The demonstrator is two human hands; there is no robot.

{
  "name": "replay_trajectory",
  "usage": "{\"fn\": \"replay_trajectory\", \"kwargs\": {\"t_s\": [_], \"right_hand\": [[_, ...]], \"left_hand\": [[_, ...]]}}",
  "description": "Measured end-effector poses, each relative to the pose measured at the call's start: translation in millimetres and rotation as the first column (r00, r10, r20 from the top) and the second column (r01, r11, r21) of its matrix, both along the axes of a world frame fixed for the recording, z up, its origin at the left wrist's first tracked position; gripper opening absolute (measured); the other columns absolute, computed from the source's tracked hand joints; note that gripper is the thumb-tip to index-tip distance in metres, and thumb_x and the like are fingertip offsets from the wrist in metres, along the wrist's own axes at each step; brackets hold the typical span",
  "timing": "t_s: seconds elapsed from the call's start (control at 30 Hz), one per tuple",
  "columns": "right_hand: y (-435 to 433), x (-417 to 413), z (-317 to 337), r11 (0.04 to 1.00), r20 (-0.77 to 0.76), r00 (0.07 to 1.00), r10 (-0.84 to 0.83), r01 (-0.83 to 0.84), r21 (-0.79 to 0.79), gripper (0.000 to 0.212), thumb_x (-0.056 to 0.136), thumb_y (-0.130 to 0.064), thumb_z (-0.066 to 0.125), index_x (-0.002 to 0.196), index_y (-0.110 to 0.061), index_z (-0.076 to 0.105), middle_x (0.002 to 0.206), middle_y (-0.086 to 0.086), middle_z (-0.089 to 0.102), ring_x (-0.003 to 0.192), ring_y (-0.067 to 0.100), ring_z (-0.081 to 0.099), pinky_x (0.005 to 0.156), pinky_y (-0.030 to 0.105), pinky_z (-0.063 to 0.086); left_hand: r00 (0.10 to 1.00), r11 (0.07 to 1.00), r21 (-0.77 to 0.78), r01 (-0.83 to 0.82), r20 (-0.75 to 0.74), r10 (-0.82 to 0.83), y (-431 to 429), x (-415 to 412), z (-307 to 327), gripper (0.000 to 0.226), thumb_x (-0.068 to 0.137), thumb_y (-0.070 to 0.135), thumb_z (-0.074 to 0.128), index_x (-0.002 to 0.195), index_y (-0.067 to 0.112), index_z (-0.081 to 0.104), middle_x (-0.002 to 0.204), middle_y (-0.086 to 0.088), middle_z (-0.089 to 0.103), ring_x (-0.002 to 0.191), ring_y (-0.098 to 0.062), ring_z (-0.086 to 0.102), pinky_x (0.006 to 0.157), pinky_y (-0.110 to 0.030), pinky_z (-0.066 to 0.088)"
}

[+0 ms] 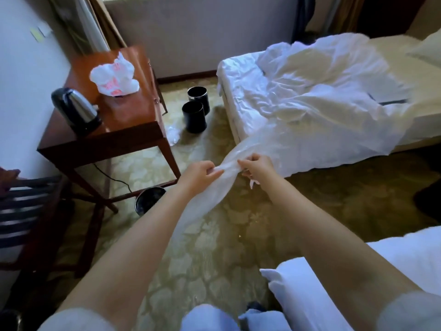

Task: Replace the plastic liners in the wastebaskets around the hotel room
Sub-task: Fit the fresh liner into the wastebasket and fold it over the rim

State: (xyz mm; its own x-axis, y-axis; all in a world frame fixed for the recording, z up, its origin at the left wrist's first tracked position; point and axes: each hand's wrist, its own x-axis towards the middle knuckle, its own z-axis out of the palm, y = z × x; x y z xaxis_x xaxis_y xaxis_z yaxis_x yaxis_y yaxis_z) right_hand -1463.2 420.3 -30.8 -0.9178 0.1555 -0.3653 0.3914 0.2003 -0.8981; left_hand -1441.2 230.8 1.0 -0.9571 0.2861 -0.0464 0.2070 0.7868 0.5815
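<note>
1. L hand (200,174) & R hand (256,167), centre: both pinch the clear liner (298,139) at its gathered end, prob. to open it; the rest billows to 2 o'clock, over the bed (236,96).
2. Wastebasket (149,203), 9 o'clock, under table (133,120).
3. Black wastebasket pair (194,117), 12 o'clock: appear unlined, so likely next.

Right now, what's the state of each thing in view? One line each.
Left hand: pinching the clear liner.
Right hand: pinching the clear liner.
Clear liner: opened out, billowing toward the bed.
Near wastebasket: upright, no liner visible.
Far wastebasket: upright, no liner visible.
Third wastebasket: under the table, looks tipped; lining unclear.
Kettle: lid closed.
Printed bag: crumpled on table.
Bed sheet: rumpled.
</note>
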Motion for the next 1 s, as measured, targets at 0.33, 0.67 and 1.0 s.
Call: {"fn": "replay_trajectory", "kwargs": {"t_s": [0.33, 0.67, 1.0], "right_hand": [[-48.5, -262.8, -31.2, 0.999, -0.003, 0.999, 0.041, -0.041, 0.018, 0.027, 0.090, -0.023, 0.066, 0.103, 0.000, 0.066, 0.085, 0.012, 0.069, 0.071, 0.017, 0.064, 0.071, 0.028, 0.053], [-104.6, -520.7, 7.6, 0.966, -0.178, 0.974, 0.142, -0.098, 0.238, 0.019, 0.084, -0.019, 0.070, 0.081, -0.004, 0.059, 0.075, 0.008, 0.061, 0.078, 0.029, 0.063, 0.079, 0.047, 0.053], [-99.4, -799.6, 2.2, 0.908, -0.268, 0.888, 0.374, -0.292, 0.300, 0.022, 0.083, -0.021, 0.069, 0.088, -0.002, 0.059, 0.091, 0.020, 0.065, 0.089, 0.035, 0.062, 0.085, 0.052, 0.052]], "left_hand": [[1.000, 0.999, 0.023, -0.024, -0.014, 0.024, -49.0, -260.6, -36.4, 0.045, 0.092, 0.035, 0.058, 0.057, 0.019, 0.034, 0.055, 0.004, 0.034, 0.052, -0.011, 0.032, 0.053, -0.029, 0.022], [0.994, 0.980, 0.182, -0.087, 0.081, 0.073, -99.3, -527.9, -19.4, 0.038, 0.084, 0.043, 0.068, 0.102, 0.010, 0.062, 0.092, -0.004, 0.062, 0.084, -0.017, 0.057, 0.074, -0.031, 0.047], [0.927, 0.935, 0.330, -0.131, 0.375, -0.002, -97.1, -805.0, -35.9, 0.083, 0.068, 0.028, 0.085, 0.138, 0.022, 0.039, 0.126, 0.007, 0.053, 0.118, -0.012, 0.051, 0.100, -0.035, 0.047]]}}
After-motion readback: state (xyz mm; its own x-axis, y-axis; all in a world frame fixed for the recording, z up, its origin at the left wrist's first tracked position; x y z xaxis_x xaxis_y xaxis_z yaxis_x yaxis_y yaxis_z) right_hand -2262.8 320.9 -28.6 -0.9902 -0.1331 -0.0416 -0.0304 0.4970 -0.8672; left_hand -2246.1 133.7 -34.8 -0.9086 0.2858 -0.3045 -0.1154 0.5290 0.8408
